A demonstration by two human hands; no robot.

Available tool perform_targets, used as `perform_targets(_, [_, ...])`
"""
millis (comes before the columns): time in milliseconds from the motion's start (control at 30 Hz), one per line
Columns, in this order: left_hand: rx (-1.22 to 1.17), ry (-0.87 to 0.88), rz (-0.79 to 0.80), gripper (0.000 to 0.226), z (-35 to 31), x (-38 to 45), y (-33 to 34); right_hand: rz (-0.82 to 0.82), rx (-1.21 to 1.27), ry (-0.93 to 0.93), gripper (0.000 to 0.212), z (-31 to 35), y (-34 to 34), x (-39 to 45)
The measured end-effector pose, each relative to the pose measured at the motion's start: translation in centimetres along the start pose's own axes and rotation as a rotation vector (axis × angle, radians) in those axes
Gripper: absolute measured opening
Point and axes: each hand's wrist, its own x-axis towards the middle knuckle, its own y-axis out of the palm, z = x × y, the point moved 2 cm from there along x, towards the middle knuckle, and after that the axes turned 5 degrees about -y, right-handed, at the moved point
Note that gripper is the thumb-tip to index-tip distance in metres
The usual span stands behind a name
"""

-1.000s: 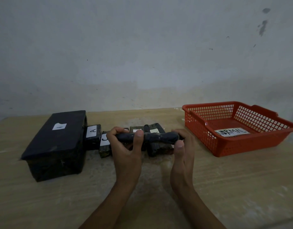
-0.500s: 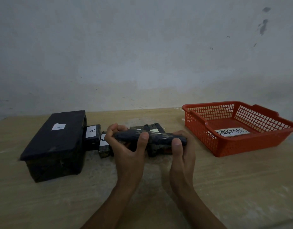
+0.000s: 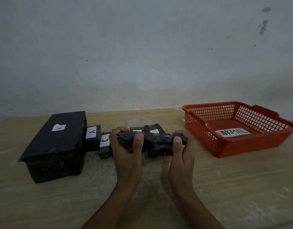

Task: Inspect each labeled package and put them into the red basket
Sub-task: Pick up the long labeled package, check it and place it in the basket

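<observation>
Head view shows my left hand (image 3: 126, 151) and right hand (image 3: 181, 149) each curled around one end of a dark package (image 3: 152, 139), held just above the tabletop (image 3: 225, 187). Its long axis runs nine to three o'clock. The red basket (image 3: 241, 144) sits at about two o'clock, so my right hand is nearer for the drop.

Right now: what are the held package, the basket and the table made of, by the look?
Held package: dark glossy wrap, likely plastic film or tape; creased, with sheen. Red basket: moulded plastic, from the uniform lattice walls and smooth rim. Table: pale wood or wood-look laminate with faint grain streaks; cannot tell which.
</observation>
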Motion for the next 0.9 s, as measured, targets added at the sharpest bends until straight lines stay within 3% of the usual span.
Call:
perform_targets(133, [0.148,0.164,-0.011,0.044,-0.3,0.1,-0.1,-0.002,-0.077,-0.001,0.038,-0.1,-0.2,0.1])
perform_targets(267, [0.187,0.221,0.025,0.055,-0.6,-0.3,0.4,0.017,-0.287,-0.164,0.030,0.0,-0.3,0.1])
perform_targets(433, [0.267,0.280,0.081,0.059,-0.3,-0.5,0.9,0.120,-0.417,-0.326,0.042,-0.3,0.1,-0.4])
perform_targets(667, [0.228,0.286,0.214,0.061,-1.0,-1.1,1.3,0.167,-0.298,-0.365,0.056,0.1,0.0,-0.5])
perform_targets(767, [0.195,0.306,0.216,0.055,-1.2,-1.3,1.4,0.167,-0.259,-0.340,0.067,0.3,0.0,-0.6])
perform_targets(900, [0.204,0.241,0.197,0.050,-0.7,-1.1,1.3,0.155,-0.225,-0.356,0.064,0.6,-0.1,-0.7])
